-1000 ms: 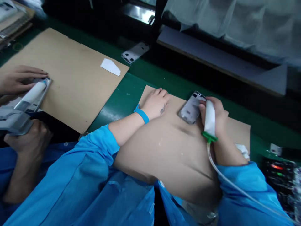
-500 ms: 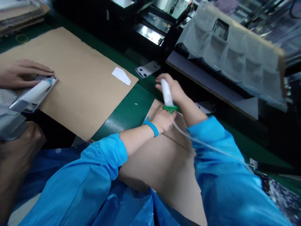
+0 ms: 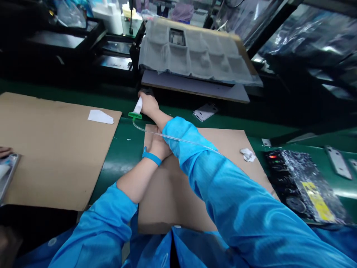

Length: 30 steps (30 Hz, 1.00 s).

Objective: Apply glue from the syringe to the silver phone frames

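Here, the right hand (image 3: 147, 105) wraps one white syringe (image 3: 137, 106); the left hand (image 3: 159, 146), fingers unclear, rests on cardboard (image 3: 223, 138).

left hand (image 3: 159, 144) seemingly part-hidden by right sleeve (image 3: 187, 143), co-worker's hand (image 3: 4, 151) cut off

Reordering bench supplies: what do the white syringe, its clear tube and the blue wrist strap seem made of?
The white syringe barrel looks like smooth, opaque plastic with a matte finish. The clear tube looks like flexible plastic, see-through and bending in a thin curve. The blue wrist strap seems to be matte rubber or silicone, though the look leaves that open.
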Available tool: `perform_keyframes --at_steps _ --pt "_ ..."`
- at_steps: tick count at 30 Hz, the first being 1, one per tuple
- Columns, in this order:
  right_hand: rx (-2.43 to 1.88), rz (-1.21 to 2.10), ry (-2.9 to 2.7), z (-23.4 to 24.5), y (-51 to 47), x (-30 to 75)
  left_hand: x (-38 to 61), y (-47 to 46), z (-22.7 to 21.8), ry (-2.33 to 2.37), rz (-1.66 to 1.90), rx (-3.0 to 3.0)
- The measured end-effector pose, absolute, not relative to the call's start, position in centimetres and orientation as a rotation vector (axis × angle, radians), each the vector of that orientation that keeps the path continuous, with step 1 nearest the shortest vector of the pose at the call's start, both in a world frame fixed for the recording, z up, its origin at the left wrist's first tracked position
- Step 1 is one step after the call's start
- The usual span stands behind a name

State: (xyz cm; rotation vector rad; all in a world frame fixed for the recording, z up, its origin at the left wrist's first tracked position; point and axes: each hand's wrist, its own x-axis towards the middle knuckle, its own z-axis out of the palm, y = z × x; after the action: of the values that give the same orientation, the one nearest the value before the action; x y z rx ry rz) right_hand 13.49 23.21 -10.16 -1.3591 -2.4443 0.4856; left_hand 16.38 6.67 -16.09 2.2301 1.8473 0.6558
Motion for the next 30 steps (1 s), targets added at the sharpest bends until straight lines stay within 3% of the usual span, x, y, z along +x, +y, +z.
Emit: perform_keyframes --at_steps 16,24,30 --pt "-1.524 0.239 -2.244 -11.8 22.5 26.4 16.6 5.7 -13.8 1.941 0.467 2.319" --pt "-1.422 0.421 -2.547 -11.6 26.6 32.0 16.3 5.7 -14.1 1.888 0.497 2.340" --pt "-1.324 0.340 -2.653 -11.4 26.7 32.7 16.2 5.6 -14.6 1.869 0.577 2.325"
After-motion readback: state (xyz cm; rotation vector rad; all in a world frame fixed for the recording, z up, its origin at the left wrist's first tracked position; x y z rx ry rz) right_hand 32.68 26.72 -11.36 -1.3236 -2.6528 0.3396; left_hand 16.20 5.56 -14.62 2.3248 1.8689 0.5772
